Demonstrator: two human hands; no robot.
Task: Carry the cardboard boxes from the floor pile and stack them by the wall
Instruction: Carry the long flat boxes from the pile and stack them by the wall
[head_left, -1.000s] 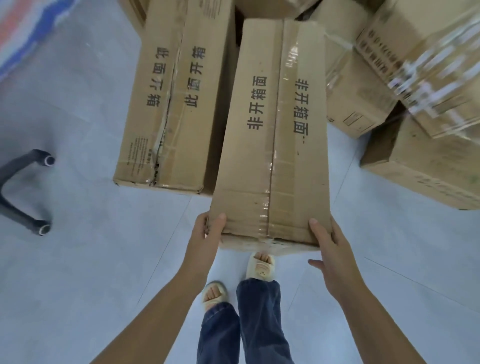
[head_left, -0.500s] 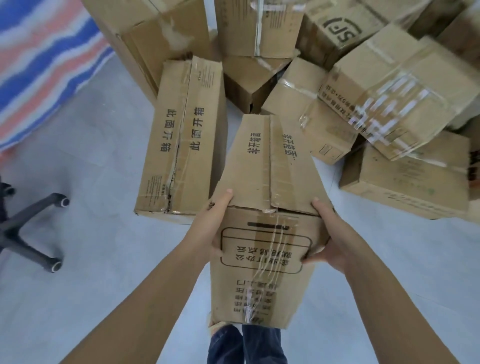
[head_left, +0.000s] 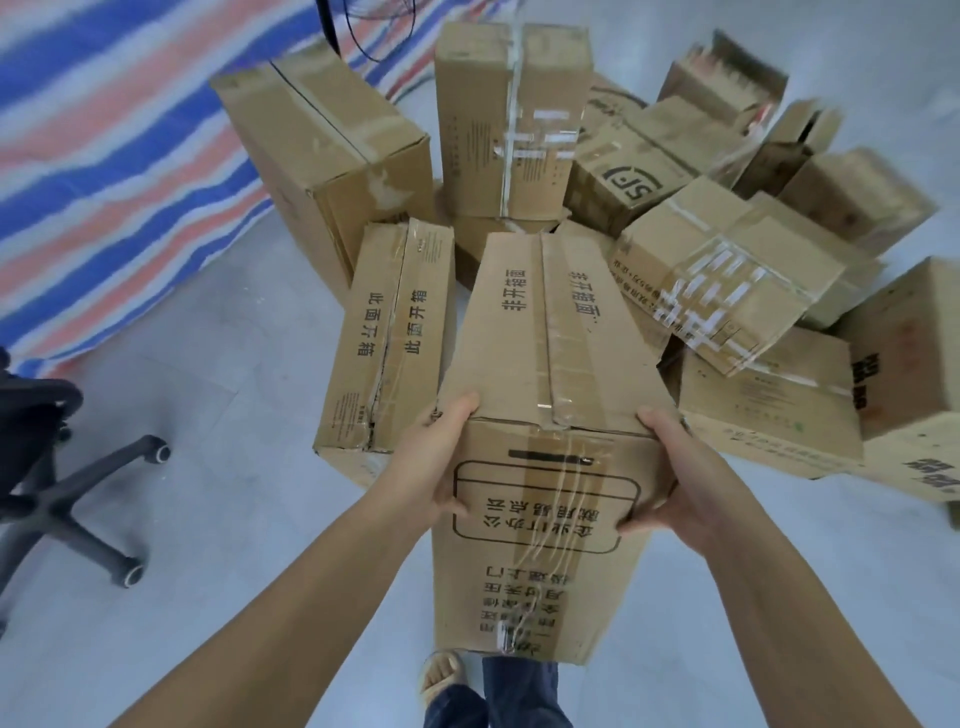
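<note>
Cardboard box (head_left: 545, 415), just lifted off the floor pile (head_left: 675, 208), was grasped by left hand (head_left: 434, 462) and right hand (head_left: 670, 478), ready for carrying.

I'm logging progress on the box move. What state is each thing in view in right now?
Held box: lifted off the floor, taped shut, gripped at both near corners.
Left hand: fingers curled round the box's left corner.
Right hand: grips the right corner.
Long box: flat on the floor, seam split.
Box pile: jumbled, unstacked.
Office chair: standing, partly in view.
</note>
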